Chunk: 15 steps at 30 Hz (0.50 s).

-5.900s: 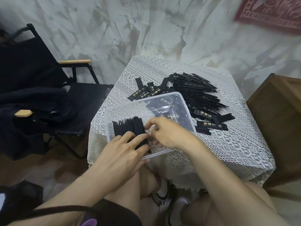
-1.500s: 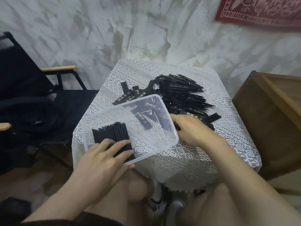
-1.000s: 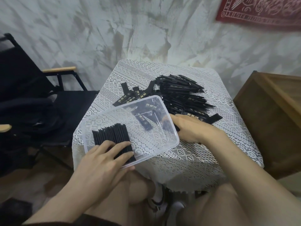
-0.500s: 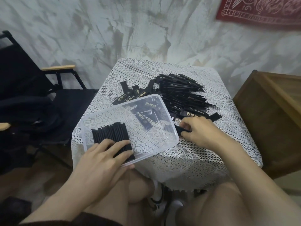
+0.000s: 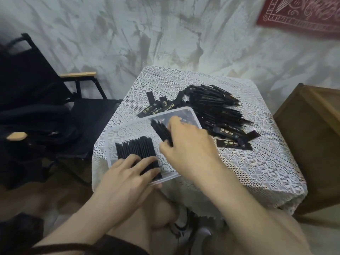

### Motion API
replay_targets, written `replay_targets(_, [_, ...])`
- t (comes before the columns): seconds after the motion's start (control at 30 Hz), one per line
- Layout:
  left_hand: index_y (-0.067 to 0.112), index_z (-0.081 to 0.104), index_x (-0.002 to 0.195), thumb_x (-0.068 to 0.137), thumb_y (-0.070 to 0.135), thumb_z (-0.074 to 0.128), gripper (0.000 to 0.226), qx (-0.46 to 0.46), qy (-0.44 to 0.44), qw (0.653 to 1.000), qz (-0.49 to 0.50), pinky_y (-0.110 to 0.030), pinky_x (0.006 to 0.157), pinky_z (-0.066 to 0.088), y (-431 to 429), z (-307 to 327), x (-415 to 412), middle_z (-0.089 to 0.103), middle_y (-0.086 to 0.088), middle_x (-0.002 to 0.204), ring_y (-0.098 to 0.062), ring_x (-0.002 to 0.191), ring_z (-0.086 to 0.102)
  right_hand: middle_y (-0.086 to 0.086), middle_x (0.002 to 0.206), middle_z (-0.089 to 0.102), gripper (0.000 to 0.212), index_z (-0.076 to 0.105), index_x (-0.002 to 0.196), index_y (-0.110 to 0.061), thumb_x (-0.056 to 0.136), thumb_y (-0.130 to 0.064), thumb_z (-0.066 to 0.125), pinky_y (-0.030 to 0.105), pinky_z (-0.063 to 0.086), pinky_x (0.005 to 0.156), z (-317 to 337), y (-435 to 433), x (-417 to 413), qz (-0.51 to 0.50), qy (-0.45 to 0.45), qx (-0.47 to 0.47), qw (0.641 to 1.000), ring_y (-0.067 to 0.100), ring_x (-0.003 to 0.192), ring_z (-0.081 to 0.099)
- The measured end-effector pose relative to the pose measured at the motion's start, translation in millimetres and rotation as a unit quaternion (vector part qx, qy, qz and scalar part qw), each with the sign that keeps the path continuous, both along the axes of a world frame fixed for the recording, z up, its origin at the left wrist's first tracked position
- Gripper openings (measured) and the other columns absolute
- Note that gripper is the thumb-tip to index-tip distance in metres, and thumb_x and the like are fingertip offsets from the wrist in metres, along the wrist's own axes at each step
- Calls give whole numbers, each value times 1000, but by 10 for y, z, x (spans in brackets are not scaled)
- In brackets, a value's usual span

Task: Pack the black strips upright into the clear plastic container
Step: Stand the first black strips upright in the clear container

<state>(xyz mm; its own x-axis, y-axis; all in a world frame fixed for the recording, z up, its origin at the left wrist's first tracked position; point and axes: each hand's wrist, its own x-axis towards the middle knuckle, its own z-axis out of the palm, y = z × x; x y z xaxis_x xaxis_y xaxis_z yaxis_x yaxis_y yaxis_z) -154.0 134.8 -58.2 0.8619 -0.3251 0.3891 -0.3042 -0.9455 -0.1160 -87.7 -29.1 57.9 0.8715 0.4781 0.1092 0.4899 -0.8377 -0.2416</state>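
Note:
A clear plastic container (image 5: 128, 127) sits on the near left part of a small table covered with a white lace cloth (image 5: 239, 162). A row of black strips (image 5: 136, 150) stands on edge inside its left end. My left hand (image 5: 127, 177) lies over the near end of that row, fingers stretched flat on the strips. My right hand (image 5: 185, 142) is over the container and grips a small bundle of black strips (image 5: 161, 131), tilted, just right of the row. A big loose pile of black strips (image 5: 215, 109) lies on the cloth behind and right of the container.
A black folding chair (image 5: 46, 107) with wooden armrests and dark clothing on it stands to the left. A brown wooden box (image 5: 312, 140) stands to the right of the table. A red patterned cloth (image 5: 301, 13) hangs at the upper right. My bare knees are under the table's near edge.
My right hand has left the pile on the right with a bundle of strips and moved left over the container. My left hand has stayed on the packed row.

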Motion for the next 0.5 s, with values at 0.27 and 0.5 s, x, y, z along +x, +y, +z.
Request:
replay_targets(0.27, [25, 75, 109, 98, 57, 43, 46, 7, -3, 1000, 2, -38, 65, 51, 11, 20, 10, 68, 4, 125, -25, 90, 60, 16, 122, 65, 33, 47, 125, -10, 100, -31, 52, 38, 35, 74, -417, 228, 315, -20, 65, -56, 996, 42, 114, 60])
replay_targets(0.5, [26, 74, 111, 97, 57, 44, 45, -4, 3, 1000, 7, -37, 71, 50, -1, 43, -9, 63, 3, 132, -24, 98, 60, 8, 112, 68, 27, 52, 110, -22, 94, -43, 58, 41, 49, 85, -486, 129, 417, -3, 158, -7, 987, 36, 107, 59])
